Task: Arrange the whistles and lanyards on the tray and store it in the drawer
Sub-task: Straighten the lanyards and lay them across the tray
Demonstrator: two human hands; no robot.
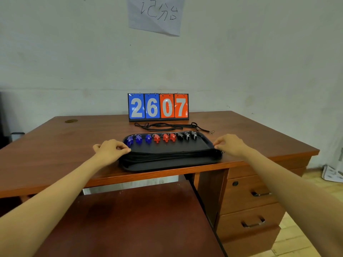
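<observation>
A black tray point(170, 163) lies at the desk's front edge. Along its far side stand three blue whistles point(138, 139), three red whistles point(165, 137) and three black whistles point(186, 135) in a row. A bundle of black lanyards point(170, 154) stretches across the tray's near half. My left hand point(111, 148) pinches the bundle's left end at the tray's left rim. My right hand point(229, 144) pinches its right end at the right rim. More black lanyards point(167, 126) lie loose on the desk behind the tray.
A flip scoreboard point(158, 107) reading 2607 stands behind the tray against the wall. The wooden desk point(74, 145) has drawers point(250, 193) with metal handles at the lower right. A pulled-out wooden shelf point(139, 219) sits below the desk's front edge.
</observation>
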